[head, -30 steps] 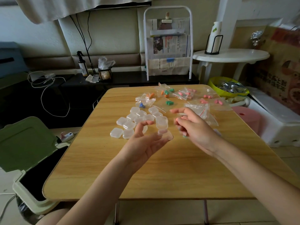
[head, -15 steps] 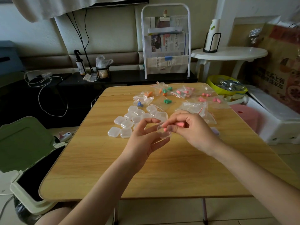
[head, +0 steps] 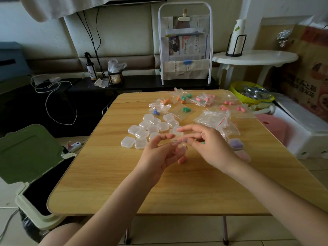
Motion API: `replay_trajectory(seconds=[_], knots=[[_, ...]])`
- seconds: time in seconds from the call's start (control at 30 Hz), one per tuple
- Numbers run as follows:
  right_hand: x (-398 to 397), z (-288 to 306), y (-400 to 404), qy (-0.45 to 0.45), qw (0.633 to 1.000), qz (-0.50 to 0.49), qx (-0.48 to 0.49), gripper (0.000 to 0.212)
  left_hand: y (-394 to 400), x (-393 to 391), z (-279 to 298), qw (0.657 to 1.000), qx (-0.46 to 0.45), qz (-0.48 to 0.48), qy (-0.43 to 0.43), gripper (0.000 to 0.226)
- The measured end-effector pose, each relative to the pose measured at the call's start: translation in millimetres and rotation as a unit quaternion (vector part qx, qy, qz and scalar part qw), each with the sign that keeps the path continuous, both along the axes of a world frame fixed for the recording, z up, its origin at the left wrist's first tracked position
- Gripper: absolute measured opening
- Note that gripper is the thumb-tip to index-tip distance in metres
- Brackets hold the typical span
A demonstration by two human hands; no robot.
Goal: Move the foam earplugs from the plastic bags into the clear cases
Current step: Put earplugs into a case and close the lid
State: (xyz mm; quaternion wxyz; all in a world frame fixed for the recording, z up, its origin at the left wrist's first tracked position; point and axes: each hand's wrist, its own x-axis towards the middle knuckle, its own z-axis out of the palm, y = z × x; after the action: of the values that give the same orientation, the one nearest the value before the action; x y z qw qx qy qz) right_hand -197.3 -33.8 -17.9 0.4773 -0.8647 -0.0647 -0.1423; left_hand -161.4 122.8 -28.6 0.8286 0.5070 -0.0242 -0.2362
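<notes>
My left hand [head: 162,154] holds a small clear case [head: 179,146] above the table's middle. A salmon-pink earplug [head: 182,159] shows at the case's lower end, just under my left fingers. My right hand [head: 210,146] meets the case from the right, its curled fingertips pinching the upper edge and its index finger stretched out. A bit of green [head: 203,142] peeks out under that hand. Several empty clear cases [head: 142,133] lie clustered behind my left hand. Bags with orange earplugs [head: 165,102], green earplugs [head: 186,109] and pink earplugs [head: 205,100] lie at the far edge.
A pile of empty bags [head: 217,119] lies behind my right hand. Two filled cases, a purple one [head: 236,143] and a pink one [head: 243,155], sit to its right. The wooden table [head: 177,192] has a green bin [head: 30,157] at its left and a pink stool [head: 273,126] at its right.
My right hand brought a pink earplug to the case held in my left hand. The earplug has left my right fingers and now sits at the case. Both hands moved closer together.
</notes>
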Motion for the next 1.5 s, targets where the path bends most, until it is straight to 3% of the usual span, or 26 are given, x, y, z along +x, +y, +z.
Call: replay_trajectory(seconds=[0.1, 0.23, 0.37, 0.53, 0.63, 0.8, 0.97, 1.2, 1.5], knots=[[4, 1, -5, -0.006, 1.0, -0.024, -0.007, 0.017, 6, 9, 0, 0.997, 0.042, 0.063, -0.011, 0.023], [1, -8, -2, 0.069, 0.985, 0.018, -0.156, 0.023, 9, 14, 0, 0.991, 0.091, 0.092, -0.043, 0.015], [3, -23, 9, 0.042, 0.981, 0.035, -0.187, 0.011, 7, 12, 0, 0.984, 0.139, 0.088, -0.066, 0.019], [6, -11, 4, -0.068, 0.996, -0.007, -0.049, 0.013, 7, 11, 3, 0.981, 0.161, 0.081, -0.066, 0.02], [4, -2, 3, -0.124, 0.992, 0.014, -0.037, 0.016, 8, 7, 3, 0.981, 0.167, 0.054, -0.077, 0.014], [5, -6, 3, -0.086, 0.991, 0.019, -0.103, 0.023, 6, 4, 6, 0.991, 0.109, 0.048, -0.061, 0.023], [4, -6, 3, -0.062, 0.992, 0.027, -0.107, 0.027, 7, 3, 9, 0.997, 0.051, 0.032, -0.04, 0.026], [5, -5, 2, -0.041, 0.998, 0.003, -0.05, 0.014, 6, 0, 11, 0.997, 0.057, 0.01, -0.046, 0.025], [6, -7, 3, -0.072, 0.992, 0.021, -0.1, 0.014, 11, 5, 8, 1.0, 0.02, 0.0, -0.019, 0.031]])
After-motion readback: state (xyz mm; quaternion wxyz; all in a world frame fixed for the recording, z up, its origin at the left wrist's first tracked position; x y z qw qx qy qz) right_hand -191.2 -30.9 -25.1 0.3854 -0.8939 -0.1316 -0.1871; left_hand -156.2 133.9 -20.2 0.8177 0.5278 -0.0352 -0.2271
